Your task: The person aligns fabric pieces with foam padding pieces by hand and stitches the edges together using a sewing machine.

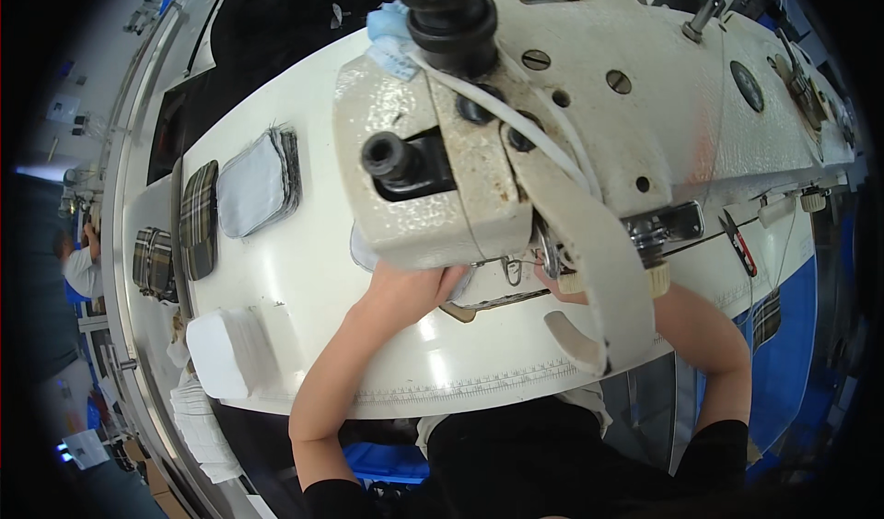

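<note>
A white industrial sewing machine [414, 229] stands over the table, its head covering much of the work spot. My left hand [405, 287] is at the lower edge of the head, over a light grey cloth piece [364, 247] that shows on its left side. Its thumb side points toward the needle area; the machine head hides most of its fingers. My right hand [559, 286] reaches in from the right behind the curved cream guard [612, 289], showing only a little skin by the presser foot parts. A dark, tan-edged flat piece [460, 313] lies just below the hands.
Left of the machine lie a stack of grey cloth pieces [253, 187], plaid pieces [198, 220] and a white stack [221, 353]. Red-handled snips [739, 244] lie on the right. A ruler strip [460, 390] follows the front edge. Another person [83, 261] is at far left.
</note>
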`<state>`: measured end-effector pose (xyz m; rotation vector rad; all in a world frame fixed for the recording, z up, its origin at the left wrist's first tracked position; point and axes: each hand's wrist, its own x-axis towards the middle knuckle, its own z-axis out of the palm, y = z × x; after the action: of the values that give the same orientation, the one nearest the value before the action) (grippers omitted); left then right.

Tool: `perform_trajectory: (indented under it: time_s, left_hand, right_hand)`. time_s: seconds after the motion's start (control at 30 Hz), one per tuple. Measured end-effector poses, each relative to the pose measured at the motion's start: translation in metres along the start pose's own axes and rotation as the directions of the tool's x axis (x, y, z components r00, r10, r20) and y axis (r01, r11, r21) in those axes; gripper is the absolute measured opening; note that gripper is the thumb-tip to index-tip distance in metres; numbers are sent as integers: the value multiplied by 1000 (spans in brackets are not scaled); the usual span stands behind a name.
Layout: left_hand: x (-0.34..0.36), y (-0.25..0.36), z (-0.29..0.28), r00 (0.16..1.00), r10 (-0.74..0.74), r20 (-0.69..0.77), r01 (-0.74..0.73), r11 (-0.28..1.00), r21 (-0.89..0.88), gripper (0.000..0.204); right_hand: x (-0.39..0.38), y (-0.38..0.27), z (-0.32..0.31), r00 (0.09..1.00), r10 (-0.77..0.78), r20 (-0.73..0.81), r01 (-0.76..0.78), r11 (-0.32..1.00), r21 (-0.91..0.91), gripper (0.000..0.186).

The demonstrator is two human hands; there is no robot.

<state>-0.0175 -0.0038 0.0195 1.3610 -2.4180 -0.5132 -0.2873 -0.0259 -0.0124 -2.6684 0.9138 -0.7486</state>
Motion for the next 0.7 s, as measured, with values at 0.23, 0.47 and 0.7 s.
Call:
perform_trajectory:
  time_s: [0.23, 0.47, 0.7]
  left_hand:
    - [-2, -8, -9, 989, 52, -136, -58, 997, -41, 36]
    - [-22, -12, -19, 994, 106, 11, -107, 992, 66, 84]
    - [-135, 60, -34, 930, 2, 369, -60, 987, 147, 87]
  right_hand:
    - [17, -13, -17, 978, -48, -204, 62, 996, 65, 38]
    - [17, -13, -15, 982, -121, -147, 117, 992, -39, 22]
    - [3, -5, -13, 991, -126, -41, 119, 983, -143, 5]
